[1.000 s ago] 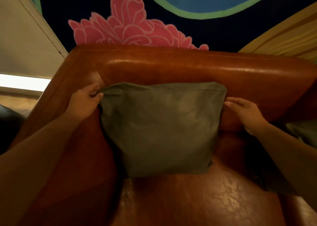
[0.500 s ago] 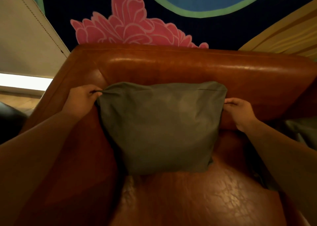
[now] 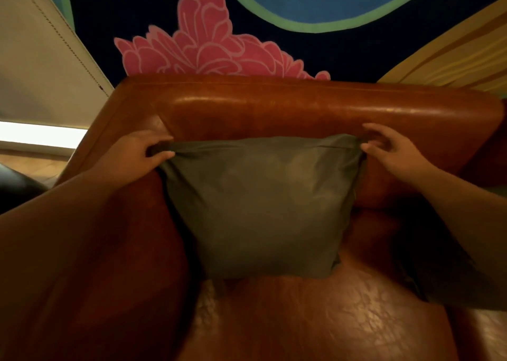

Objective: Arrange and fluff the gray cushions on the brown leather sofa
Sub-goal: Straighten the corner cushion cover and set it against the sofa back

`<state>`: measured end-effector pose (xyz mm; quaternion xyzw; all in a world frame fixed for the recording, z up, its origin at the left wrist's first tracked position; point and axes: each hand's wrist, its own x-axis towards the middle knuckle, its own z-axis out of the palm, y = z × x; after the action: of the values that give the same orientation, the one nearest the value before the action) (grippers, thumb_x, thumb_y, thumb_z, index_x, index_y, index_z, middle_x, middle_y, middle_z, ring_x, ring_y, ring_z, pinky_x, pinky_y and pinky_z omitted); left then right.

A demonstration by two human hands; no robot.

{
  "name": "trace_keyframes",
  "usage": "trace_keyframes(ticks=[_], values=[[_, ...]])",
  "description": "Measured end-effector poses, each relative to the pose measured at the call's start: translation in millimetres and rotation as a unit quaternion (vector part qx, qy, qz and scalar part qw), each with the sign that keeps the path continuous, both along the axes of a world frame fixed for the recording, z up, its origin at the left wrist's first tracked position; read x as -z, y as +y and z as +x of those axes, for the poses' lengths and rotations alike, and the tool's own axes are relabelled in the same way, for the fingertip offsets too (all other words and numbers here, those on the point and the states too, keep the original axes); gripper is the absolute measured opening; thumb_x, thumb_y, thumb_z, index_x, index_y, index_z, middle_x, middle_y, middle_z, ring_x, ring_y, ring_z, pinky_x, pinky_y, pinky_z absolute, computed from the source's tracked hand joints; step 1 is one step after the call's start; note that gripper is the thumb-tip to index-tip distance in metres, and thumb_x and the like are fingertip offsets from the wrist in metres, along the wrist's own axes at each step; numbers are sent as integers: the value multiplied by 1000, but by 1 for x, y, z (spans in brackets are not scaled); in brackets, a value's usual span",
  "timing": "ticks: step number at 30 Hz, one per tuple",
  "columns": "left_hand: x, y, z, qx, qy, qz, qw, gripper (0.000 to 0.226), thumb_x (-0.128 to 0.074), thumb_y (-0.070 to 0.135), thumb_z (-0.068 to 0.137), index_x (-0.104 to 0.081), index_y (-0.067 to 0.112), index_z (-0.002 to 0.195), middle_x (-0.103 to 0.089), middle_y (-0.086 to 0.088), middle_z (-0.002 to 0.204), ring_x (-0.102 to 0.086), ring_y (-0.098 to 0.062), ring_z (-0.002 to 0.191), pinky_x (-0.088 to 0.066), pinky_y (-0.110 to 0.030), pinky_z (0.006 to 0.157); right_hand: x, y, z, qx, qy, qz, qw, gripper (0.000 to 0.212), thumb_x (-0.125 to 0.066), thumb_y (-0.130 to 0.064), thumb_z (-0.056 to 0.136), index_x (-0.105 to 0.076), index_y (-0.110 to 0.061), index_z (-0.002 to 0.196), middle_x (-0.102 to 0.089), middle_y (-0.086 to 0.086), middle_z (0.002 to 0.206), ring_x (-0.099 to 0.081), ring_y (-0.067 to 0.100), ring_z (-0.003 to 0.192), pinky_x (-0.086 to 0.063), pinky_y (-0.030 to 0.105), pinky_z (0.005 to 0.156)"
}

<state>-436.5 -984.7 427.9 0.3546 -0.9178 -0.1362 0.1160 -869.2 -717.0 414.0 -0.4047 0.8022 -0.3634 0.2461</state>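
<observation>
Head view is filled by a brown leather sofa point(image 3: 274, 108) with one gray cushion point(image 3: 260, 204) stood upright against its backrest, the lower edge resting on the seat. No brand, label or readable writing is seen anywhere; only a seam line is made out along the cushion's top edge.

The upper left corner of the cushion is pinched by the left hand point(image 3: 137, 155): the fabric is drawn out into a taut point between the thumb and the curled fingers, so that grip is clenched on the cloth. The upper right corner is held by the right hand point(image 3: 395, 149), whose thumb and forefinger are closed on the tip of the fabric while the other fingers are spread loosely above it, against the leather. That hand is somewhat blurred, so the exact lie of each finger cannot be told. Between the two grips the top edge of the cushion is stretched nearly straight.

Both bare forearms are seen reaching in from the lower corners. Part of a second gray cushion point(image 3: 444, 286) is seen on the seat at the right, partly covered by the right forearm and in shadow. Cracked, creased leather is shown on the seat in front. Behind the sofa a wall mural point(image 3: 208, 47) is painted with a pink flower, a blue shape edged in green and yellow bands on a dark ground. A pale stitched panel point(image 3: 35, 67) is seen at the upper left.
</observation>
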Motion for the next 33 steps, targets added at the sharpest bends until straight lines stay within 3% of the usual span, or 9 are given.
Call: trace_keyframes(ticks=[5,11,13,16,18,20,24,29,33], values=[[6,-9,-6,60,-114,-66,989,19,-66,15,86,-70,12,104,-69,-12,106,-61,-31,98,-47,-41,86,-18,-29,3,-106,210,121,964,28,-73,-16,83,-66,-10,110,-65,9,114,-59,26,108,-41,29,87],[8,-10,-1,7,34,-66,997,12,-64,9,88,-68,6,98,-66,-10,97,-60,-24,93,-44,-30,82,-46,-32,-9,-111,202,169,958,18,-65,-15,89,-70,-8,105,-65,7,106,-53,14,97,-37,27,85],[17,-4,7,-126,169,5,977,10,-59,13,92,-66,9,99,-61,-3,96,-56,-17,94,-45,-21,85,-43,-23,-7,-38,170,89,981,17,-61,-13,92,-69,-7,105,-63,4,100,-53,10,96,-38,22,82],[35,20,10,-295,360,239,852,19,-48,4,96,-57,6,113,-60,-5,96,-60,-21,90,-56,-24,73,-15,-2,0,128,41,-59,989,16,-55,-8,95,-66,-5,107,-66,6,90,-61,-6,73,-47,10,69],[51,39,12,-323,322,352,817,24,-43,-1,98,-53,-2,120,-60,-12,100,-60,-19,85,-54,-27,74,12,13,8,220,-63,-70,971,12,-54,-5,95,-64,-9,99,-65,6,86,-63,-2,68,-52,20,67],[61,57,13,-326,250,427,806,23,-45,5,98,-57,1,118,-62,-9,106,-59,-23,100,-48,-33,90,33,25,21,236,-157,-28,959,14,-55,-4,94,-62,-15,89,-64,7,90,-64,15,86,-54,24,70],[68,68,5,-340,268,416,800,37,-54,15,96,-51,1,130,-56,-8,123,-53,-22,114,-43,-33,98,46,31,48,203,-261,24,943,10,-61,-7,92,-61,-8,102,-65,8,103,-61,20,101,-48,36,92],[76,65,-7,-369,238,313,842,19,-59,15,93,-62,1,105,-65,-18,107,-59,-22,81,-53,-47,88,49,21,59,278,-201,32,939,11,-64,-14,91,-54,-16,89,-58,5,87,-59,24,90,-51,39,85],[74,66,-7,-343,195,257,882,13,-55,13,95,-63,4,97,-64,-14,89,-62,-29,80,-54,-52,82,54,20,63,289,-147,69,943,8,-63,-14,91,-57,-10,93,-61,12,90,-59,28,84,-52,46,82]])
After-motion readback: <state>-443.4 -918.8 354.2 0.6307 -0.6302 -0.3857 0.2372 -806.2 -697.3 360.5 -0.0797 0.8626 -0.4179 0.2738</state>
